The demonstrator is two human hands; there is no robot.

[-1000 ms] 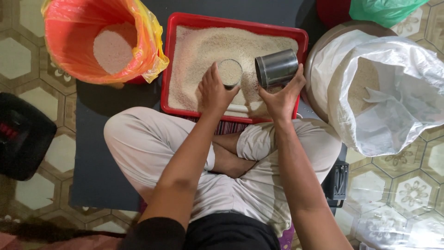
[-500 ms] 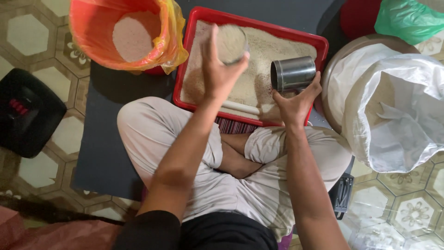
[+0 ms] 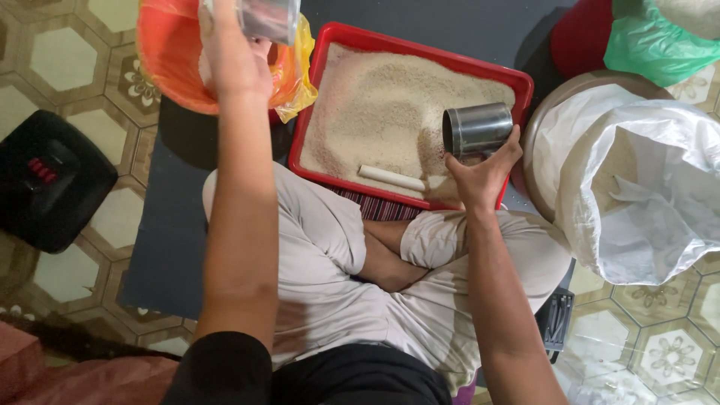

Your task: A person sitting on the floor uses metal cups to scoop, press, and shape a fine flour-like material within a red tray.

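A clear cup [image 3: 268, 16] is tilting in the left hand [image 3: 229, 56], whose grip is closing fully around it directly above the orange-lined bucket [image 3: 169, 71]. The right hand [image 3: 480, 174] is wrapping a steel cup [image 3: 477, 129], lying sideways with its mouth facing left, over the red tray [image 3: 330, 56] of grain, a white stick [image 3: 390, 178] lying just left of that grip.

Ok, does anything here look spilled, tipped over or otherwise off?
Nothing looks spilled: the rice stays inside the red tray. The left hand holds a clear cup over the orange bag-lined bucket; the right hand holds a metal cup on its side over the tray. A white stick lies in the rice.
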